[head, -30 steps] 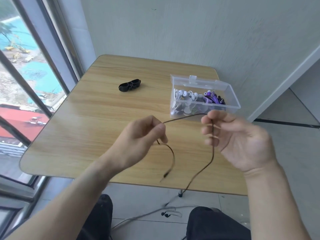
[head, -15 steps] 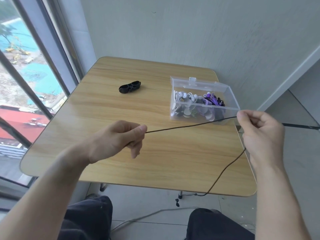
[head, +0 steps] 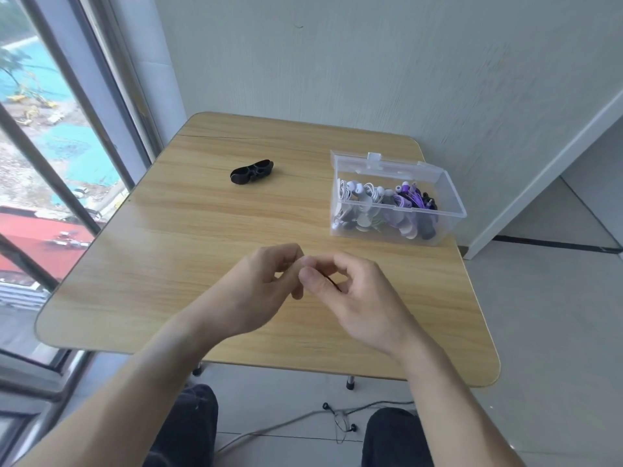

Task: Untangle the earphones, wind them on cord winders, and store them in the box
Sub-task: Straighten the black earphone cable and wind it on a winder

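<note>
Both hands met over the wooden table (head: pixel 175 251), fingertips touching. The right hand (head: pixel 354 291) pinched a dark earphone cord (head: pixel 333 284) (only a short stretch showed), and the left hand (head: pixel 266 284) had its fingers curled at the same spot. A black cord winder (head: pixel 251 171) lay farther back, well apart from the clear box (head: pixel 448 210) of wound earphones.

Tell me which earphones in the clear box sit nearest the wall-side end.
The black earphones, at the right end of the clear box. The purple earphones lie beside them toward the middle, and the white earphones fill the left end.
</note>
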Motion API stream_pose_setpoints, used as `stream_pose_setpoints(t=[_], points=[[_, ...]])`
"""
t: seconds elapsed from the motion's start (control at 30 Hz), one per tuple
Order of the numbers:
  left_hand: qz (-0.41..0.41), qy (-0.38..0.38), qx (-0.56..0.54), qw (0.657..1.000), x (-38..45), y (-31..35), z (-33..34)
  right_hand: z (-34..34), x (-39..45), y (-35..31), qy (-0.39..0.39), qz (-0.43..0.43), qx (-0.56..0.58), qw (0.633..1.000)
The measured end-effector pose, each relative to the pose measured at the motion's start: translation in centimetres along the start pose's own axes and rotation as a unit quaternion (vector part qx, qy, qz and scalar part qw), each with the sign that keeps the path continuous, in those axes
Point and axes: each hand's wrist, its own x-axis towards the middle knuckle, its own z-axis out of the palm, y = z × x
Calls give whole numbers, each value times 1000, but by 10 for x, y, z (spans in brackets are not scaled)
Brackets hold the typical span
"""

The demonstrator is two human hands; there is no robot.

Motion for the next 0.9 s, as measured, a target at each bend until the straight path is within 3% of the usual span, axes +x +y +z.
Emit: stream_pose_setpoints(t=[0.1, 0.17, 0.3, 0.37, 0.47, 0.57, 0.63, 0.77, 0.9], points=[[-13, -1, 47, 999, -2, -8, -6, -17, 3, 3, 7, -18, -4, 1000], [-36, -41, 49, 997, -3, -10, -13, -29, 2, 3, 31, -39, -19, 999], [-42, -110, 41, 992, -4, -10, -20, -53, 3, 13, 189, -35, -1, 981], [-43, -96, 2, 994, -4, -11, -23, -67, 5, 22, 259, -20, 17, 966], [-40, -66, -79, 994, -4, -14, -24, -84, 4, 26, 302, -8, 30, 953], [-44, -59, -65, 995, -4, -13, -15, -81, -1, 22, 263, -13, 22, 964], [-19, -40, -41, 998, -5, -5, -1, -68, -2, 14, 193, -18, 38, 980], [12, -12, -101, 995, -2, 11, 23, -43, -1, 4, 58, -29, 95, 993], [-6, 38, -123, 992, 1, 18, 22, -42, -1, 3, 73, -35, 65, 995]])
